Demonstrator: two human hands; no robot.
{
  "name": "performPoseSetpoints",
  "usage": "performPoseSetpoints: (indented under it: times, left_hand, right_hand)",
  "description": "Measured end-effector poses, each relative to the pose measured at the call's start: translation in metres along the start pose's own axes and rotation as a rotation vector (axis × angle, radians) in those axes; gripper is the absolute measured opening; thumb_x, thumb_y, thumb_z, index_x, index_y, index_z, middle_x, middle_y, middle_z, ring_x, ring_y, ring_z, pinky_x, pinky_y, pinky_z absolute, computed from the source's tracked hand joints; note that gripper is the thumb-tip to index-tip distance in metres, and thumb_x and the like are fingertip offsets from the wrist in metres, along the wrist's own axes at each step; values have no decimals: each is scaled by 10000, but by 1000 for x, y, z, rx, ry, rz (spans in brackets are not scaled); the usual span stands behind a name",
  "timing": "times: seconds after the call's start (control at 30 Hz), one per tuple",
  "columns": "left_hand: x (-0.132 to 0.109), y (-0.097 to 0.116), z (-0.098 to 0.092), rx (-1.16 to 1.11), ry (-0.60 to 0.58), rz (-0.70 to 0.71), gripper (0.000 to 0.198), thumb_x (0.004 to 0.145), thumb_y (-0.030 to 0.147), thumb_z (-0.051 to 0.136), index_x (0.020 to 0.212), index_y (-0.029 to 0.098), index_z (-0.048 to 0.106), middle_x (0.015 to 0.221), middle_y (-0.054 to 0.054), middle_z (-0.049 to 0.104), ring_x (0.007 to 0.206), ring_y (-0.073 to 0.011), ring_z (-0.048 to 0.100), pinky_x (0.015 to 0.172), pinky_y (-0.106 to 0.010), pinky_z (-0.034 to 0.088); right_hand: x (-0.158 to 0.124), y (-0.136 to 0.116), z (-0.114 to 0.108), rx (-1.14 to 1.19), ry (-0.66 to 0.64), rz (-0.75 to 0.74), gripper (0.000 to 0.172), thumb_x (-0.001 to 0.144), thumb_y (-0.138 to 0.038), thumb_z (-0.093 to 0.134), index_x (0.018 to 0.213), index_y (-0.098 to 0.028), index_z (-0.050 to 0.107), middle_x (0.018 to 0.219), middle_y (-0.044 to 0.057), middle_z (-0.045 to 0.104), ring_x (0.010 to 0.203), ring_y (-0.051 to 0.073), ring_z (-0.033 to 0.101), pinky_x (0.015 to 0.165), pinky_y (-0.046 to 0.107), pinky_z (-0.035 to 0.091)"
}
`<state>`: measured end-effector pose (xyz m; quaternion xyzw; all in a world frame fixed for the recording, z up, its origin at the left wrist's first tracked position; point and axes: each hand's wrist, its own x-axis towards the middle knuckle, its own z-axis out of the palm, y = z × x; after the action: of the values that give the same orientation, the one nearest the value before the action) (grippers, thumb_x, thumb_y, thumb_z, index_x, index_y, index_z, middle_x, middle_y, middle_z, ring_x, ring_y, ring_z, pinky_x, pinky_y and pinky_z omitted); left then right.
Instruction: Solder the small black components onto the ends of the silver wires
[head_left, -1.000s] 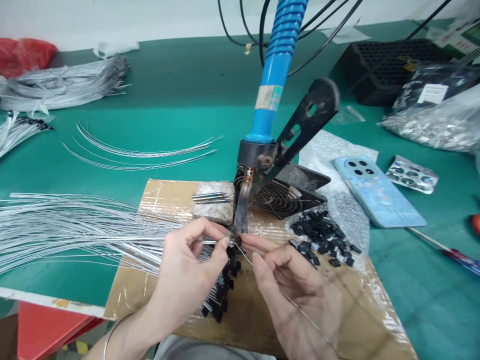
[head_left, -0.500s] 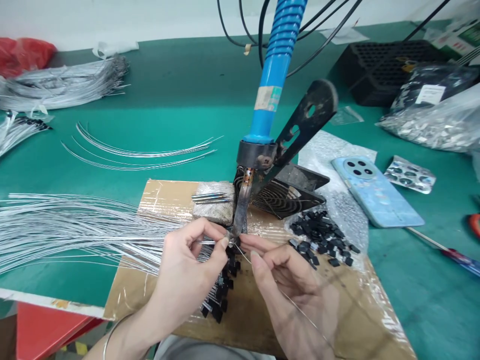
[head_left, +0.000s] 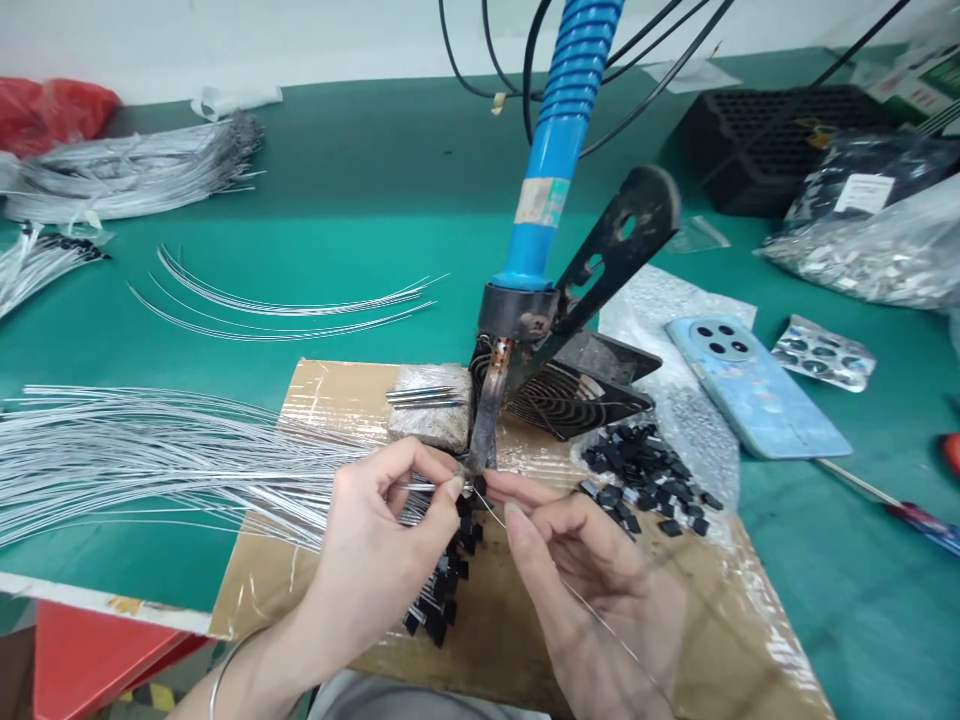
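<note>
Pinching thin wire in left hand fingers, end at soldering iron tip. Gripping solder strand in right hand fingers, fed to same tip. Below: black parts on cardboard. Left: wire bundle on green surface. Right: phone.

Left hand and right hand pinch thin silver wires at the blue soldering iron's tip, over the green bench.
</note>
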<state>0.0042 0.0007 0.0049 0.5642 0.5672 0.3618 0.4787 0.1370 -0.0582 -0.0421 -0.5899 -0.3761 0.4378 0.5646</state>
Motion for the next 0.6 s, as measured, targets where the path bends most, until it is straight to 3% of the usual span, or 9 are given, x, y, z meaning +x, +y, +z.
performPoseSetpoints:
  times: [0.4,0.6]
  left_hand:
    - [0,0,-1,-10,-5,4,152,801,97,635,666,167,645,726,-10,723,701,-132,663,638,-206,485]
    - [-1,0,-1,80,10,17,145,800,128,639,661,168,646,741,-20,727,655,-137,626,562,-225,423]
  right_hand:
    - [-1,-7,6,-16,47,26,228,873,-292,713,682,-238,599,1067,35,792,972,204,747,860,289,583]
    - [0,-2,6,-61,37,-34,212,865,-255,712,688,-242,595,1052,21,796,959,182,751,861,255,570]
